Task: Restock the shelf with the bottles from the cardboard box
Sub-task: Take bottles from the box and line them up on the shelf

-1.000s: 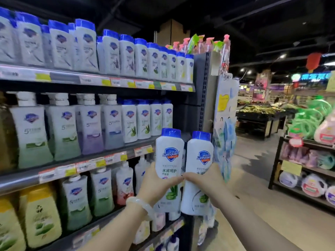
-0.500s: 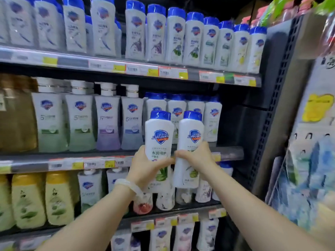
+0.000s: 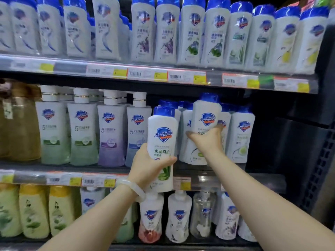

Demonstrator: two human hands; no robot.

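Your left hand [image 3: 145, 165] grips an aloe bottle [image 3: 161, 147] in front of the middle shelf [image 3: 54, 175], waiting. Your right hand [image 3: 208, 142] holds a second bottle [image 3: 205, 115] among the blue-capped row [image 3: 241, 134]; pushing in too hard could topple its neighbours.

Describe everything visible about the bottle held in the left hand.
The bottle is white, smooth and plastic-looking, with a rounded blue cap that is closed. Its front carries a blue shield logo reading Safeguard, green Chinese characters and an aloe picture near the base. It stands nearly upright, tilted slightly, held in the air in front of the middle shelf, not resting on it. The left hand grips its lower half, thumb across the front. Whether it touches the bottles behind cannot be told.
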